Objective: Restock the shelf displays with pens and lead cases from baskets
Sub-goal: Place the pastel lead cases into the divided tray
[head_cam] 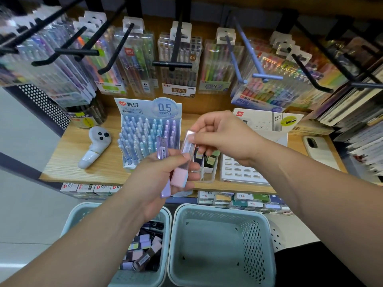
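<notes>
Left basket (76, 212) below, pink case (179, 177) held in both hands

Loose lead cases (143, 249) lie in that basket; above it my left hand (157, 175) curls round a purple case (162, 148) and the pink case, while my right hand (223, 135) pinches the pink one's top between thumb and fingertips. I judge I'm mid-transfer: next, draw it free and slot it upright into the clear tray (208, 168) on the shelf (93, 164) just behind.

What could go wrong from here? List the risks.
1. The left hand grips two cases, the purple lead case and the pink lead case; while the right hand pinches the pink one's top, the purple one might slip.
2. The pen display stands just behind the hands; a bump could topple its upright pens.
</notes>
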Action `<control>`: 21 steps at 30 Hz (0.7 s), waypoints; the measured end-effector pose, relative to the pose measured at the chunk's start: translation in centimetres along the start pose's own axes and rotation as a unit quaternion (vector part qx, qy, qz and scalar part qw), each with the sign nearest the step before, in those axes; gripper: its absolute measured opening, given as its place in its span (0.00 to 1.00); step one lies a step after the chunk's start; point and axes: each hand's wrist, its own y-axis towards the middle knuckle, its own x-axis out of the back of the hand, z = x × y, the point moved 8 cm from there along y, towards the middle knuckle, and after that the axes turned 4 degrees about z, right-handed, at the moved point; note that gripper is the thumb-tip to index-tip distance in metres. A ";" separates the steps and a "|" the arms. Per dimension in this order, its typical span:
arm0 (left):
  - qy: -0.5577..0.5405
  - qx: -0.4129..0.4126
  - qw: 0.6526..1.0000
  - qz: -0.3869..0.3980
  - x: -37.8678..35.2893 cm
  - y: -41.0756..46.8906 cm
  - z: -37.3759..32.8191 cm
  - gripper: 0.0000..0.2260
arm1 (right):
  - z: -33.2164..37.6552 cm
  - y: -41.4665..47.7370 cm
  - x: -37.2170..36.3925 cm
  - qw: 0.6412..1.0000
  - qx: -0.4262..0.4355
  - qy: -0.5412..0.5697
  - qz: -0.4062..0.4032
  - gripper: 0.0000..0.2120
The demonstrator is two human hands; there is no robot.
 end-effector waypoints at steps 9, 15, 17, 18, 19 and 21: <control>-0.015 -0.027 0.999 -0.044 1.1 0.2 -0.4 0.06 | 0.3 0.2 2.5 0.946 0.106 -0.296 -0.078 0.08; -0.001 -0.018 0.999 -0.047 1.4 0.3 -0.2 0.10 | 1.3 -1.0 -2.3 0.822 0.266 -0.503 0.008 0.09; 0.021 -0.018 0.999 -0.028 1.1 0.2 -0.3 0.16 | 1.7 -1.4 -3.4 0.784 0.299 -0.543 0.004 0.08; 0.025 -0.019 0.999 -0.021 1.0 0.2 -0.4 0.20 | 1.8 -1.6 -3.7 0.779 0.307 -0.546 0.003 0.08; 0.024 -0.018 0.999 -0.018 1.0 0.1 -0.5 0.22 | 2.0 -1.8 -3.8 0.780 0.310 -0.543 -0.004 0.08; 0.016 -0.012 1.000 -0.019 1.2 -0.1 -0.6 0.24 | 2.3 -1.7 -3.4 0.802 0.287 -0.522 -0.029 0.11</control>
